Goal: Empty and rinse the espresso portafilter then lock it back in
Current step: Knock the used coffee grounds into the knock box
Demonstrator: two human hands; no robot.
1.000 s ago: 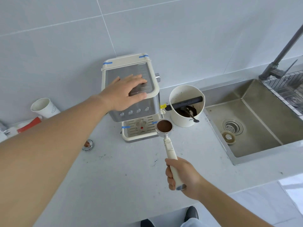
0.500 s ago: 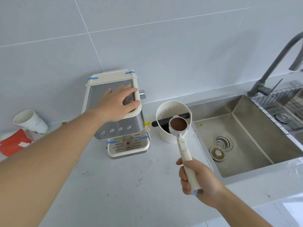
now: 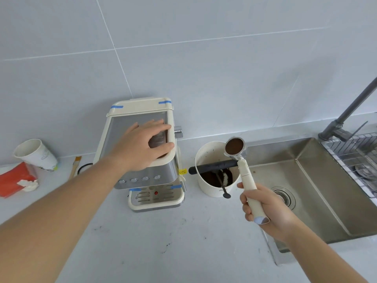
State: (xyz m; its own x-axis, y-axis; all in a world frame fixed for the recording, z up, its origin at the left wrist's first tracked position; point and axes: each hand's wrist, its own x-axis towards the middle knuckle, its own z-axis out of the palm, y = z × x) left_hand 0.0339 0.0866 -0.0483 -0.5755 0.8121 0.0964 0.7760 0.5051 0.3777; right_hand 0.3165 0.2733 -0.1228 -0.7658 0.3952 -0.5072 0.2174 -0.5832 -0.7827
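My right hand (image 3: pixel 267 209) grips the cream handle of the portafilter (image 3: pixel 234 147). Its metal basket is full of dark coffee grounds and is tilted toward me, held above the far right rim of the cream knock box (image 3: pixel 206 185). The knock box has a black bar across it and spent grounds with a black spoon inside. My left hand (image 3: pixel 142 146) lies flat, fingers spread, on top of the cream and steel espresso machine (image 3: pixel 146 178), which stands left of the knock box.
A steel sink (image 3: pixel 318 193) with a drain lies to the right, under a grey faucet (image 3: pixel 346 115) and beside a wire rack (image 3: pixel 359 158). At far left are a paper cup (image 3: pixel 34 154), a red tissue pack (image 3: pixel 14 178) and a small brush (image 3: pixel 74 166).
My right hand carried the portafilter right and up, from in front of the machine to over the knock box's far rim. My left hand stayed on the machine top.
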